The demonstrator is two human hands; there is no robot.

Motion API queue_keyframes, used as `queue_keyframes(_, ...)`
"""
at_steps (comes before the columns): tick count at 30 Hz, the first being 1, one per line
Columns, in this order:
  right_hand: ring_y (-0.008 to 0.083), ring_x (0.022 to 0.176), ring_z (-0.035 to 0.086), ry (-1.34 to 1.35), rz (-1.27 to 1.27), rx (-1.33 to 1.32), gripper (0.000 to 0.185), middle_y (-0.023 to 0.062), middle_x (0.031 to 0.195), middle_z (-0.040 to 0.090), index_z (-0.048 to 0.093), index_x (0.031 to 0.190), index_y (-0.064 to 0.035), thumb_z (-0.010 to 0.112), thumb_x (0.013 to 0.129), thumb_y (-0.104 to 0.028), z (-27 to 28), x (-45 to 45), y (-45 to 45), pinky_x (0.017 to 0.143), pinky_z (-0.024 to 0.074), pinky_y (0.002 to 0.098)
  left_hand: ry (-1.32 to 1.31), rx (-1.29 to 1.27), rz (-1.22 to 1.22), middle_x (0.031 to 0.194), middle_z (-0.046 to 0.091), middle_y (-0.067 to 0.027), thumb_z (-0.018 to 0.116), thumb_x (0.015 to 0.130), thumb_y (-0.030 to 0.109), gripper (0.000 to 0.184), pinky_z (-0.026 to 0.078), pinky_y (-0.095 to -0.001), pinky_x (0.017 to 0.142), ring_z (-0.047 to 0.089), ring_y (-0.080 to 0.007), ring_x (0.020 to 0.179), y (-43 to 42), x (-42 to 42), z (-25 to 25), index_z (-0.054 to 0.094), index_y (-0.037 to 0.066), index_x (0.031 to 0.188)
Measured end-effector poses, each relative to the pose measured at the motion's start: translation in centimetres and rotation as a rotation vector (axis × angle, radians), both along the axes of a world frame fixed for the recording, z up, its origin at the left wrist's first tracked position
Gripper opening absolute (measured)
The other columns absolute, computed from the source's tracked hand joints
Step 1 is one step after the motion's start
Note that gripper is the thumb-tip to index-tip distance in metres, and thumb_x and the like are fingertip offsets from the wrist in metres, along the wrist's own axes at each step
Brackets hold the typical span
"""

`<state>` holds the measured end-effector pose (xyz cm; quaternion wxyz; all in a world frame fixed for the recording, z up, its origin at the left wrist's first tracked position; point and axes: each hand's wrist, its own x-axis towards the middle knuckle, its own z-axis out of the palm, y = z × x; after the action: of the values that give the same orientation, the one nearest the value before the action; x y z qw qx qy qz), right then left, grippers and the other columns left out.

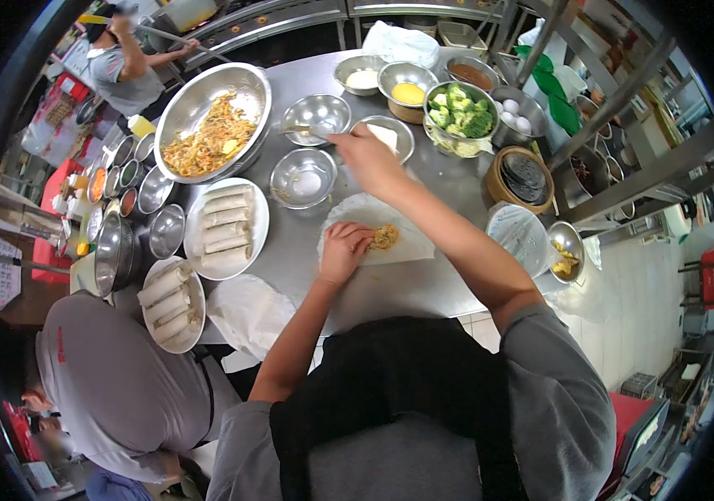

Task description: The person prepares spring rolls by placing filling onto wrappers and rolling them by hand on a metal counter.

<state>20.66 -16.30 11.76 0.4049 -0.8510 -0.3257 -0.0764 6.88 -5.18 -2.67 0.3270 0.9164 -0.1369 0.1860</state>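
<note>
A thin, pale wrapper (411,238) lies flat on the steel table, with a mound of shredded vegetable filling (384,238) on it. My left hand (345,249) is curled over the left end of that filling, fingers together and pressing on the wrapper. Farther up, my right hand (367,160) reaches across and grips a slim utensil (315,131), whose far end is over a metal bowl (317,110); its exact kind is unclear. Just below that is a second metal bowl (302,182). Rolled spring rolls (225,224) lie in a row on a white oval plate (261,238).
A large bowl of mixed filling (215,138) stands at upper left. Another plate of rolls (169,305) and stacked wrappers (248,313) are at left. Broccoli (461,113), eggs (514,115) and a bamboo steamer (522,179) stand right. One co-worker (127,376) bends at left; another person (127,75) works behind.
</note>
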Motion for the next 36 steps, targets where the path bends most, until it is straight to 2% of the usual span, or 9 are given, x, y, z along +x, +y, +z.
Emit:
queue_keyframes(4,0.04,0.102,0.063,-0.051,0.081,-0.111,0.036,0.0238,0.112,0.058,0.068,0.12,-0.006,0.053,0.089,0.001,0.5,1.8,10.5,0.087,0.0531,0.0447,-0.025,0.009,0.047,0.103,0.071,0.0014,0.072,0.083,0.017,0.012,0.039,-0.0411,0.101,0.061,-0.0207,0.107,-0.2,-0.1,-0.5,0.073,0.013,0.095)
queue_keyframes(6,0.041,0.105,0.062,-0.051,0.083,-0.051,0.032,0.0247,0.116,0.057,0.067,0.12,-0.0061,0.054,0.092,-0.005,-3.7,5.2,16.3,0.089,0.052,0.0463,-0.01,0.029,0.066,0.104,0.071,0.0016,0.072,0.084,0.017,0.011,0.039,-0.0411,0.102,0.061,-0.0205,0.107,-0.4,-0.2,0.3,0.073,0.014,0.094)
queue_keyframes(9,0.0398,0.109,0.06,-0.071,0.137,-0.35,0.026,0.0214,0.12,0.057,0.068,0.116,-0.0061,0.058,0.093,-0.012,-3.2,6.5,18.2,0.091,0.0514,0.0458,0.017,0.015,0.05,0.105,0.072,0.001,0.072,0.084,0.017,0.013,0.038,-0.0417,0.104,0.062,-0.0208,0.109,-0.2,0.0,0.0,0.073,0.014,0.097)
queue_keyframes(13,0.0346,0.109,0.061,-0.217,0.179,-0.302,0.022,0.0141,0.116,0.063,0.07,0.108,-0.0082,0.064,0.092,-0.021,-0.3,4.3,11.9,0.089,0.0526,0.0409,0.094,-0.085,0.044,0.111,0.07,-0.0021,0.074,0.082,0.019,0.025,0.035,-0.0434,0.107,0.059,-0.0237,0.117,0.7,-0.4,-0.2,0.071,0.015,0.107)
queue_keyframes(15,0.0302,0.11,0.062,0.027,0.249,-0.204,0.021,0.0121,0.111,0.066,0.071,0.109,-0.0103,0.064,0.092,-0.021,-0.6,2.9,6.4,0.089,0.0525,0.0398,0.144,-0.084,0.015,0.119,0.067,-0.0035,0.077,0.079,0.021,0.037,0.034,-0.0447,0.109,0.055,-0.0257,0.122,1.5,-0.8,0.3,0.068,0.015,0.115)
queue_keyframes(17,0.0262,0.109,0.062,0.197,0.305,-0.393,0.02,0.01,0.109,0.067,0.071,0.107,-0.0116,0.066,0.09,-0.022,-3.5,1.9,0.7,0.087,0.0524,0.0386,0.172,-0.052,-0.027,0.127,0.064,-0.0045,0.08,0.076,0.024,0.048,0.033,-0.0455,0.11,0.052,-0.0272,0.126,1.9,-1.1,0.8,0.066,0.016,0.121)
queue_keyframes(19,0.0283,0.112,0.06,0.426,0.4,-0.504,0.023,0.0082,0.111,0.067,0.07,0.105,-0.012,0.071,0.086,-0.025,-5.8,0.1,-4.7,0.09,0.0499,0.0408,0.169,0.011,-0.083,0.132,0.06,-0.0052,0.083,0.072,0.025,0.058,0.033,-0.0458,0.11,0.05,-0.0281,0.129,1.9,-0.8,1.1,0.063,0.016,0.126)
queue_keyframes(22,0.0307,0.118,0.054,0.176,0.352,-0.349,0.039,0.0062,0.112,0.065,0.067,0.11,-0.0147,0.077,0.077,-0.034,-10.9,-3.8,-8.9,0.091,0.0426,0.055,0.199,0.056,-0.097,0.131,0.059,-0.0048,0.085,0.07,0.027,0.061,0.032,-0.0461,0.109,0.049,-0.0278,0.128,1.2,-0.3,1.2,0.063,0.017,0.125)
queue_keyframes(36,0.0241,0.107,0.058,0.04,0.033,-0.328,0.034,0.0036,0.107,0.064,0.065,0.108,-0.0178,0.076,0.076,-0.025,-13.8,-8.3,-9.0,0.091,0.0383,0.0458,0.179,0.143,0.032,0.115,0.062,-0.0004,0.081,0.073,0.028,0.042,0.035,-0.044,0.099,0.053,-0.0237,0.115,0.8,-0.3,-0.1,0.068,0.018,0.112)
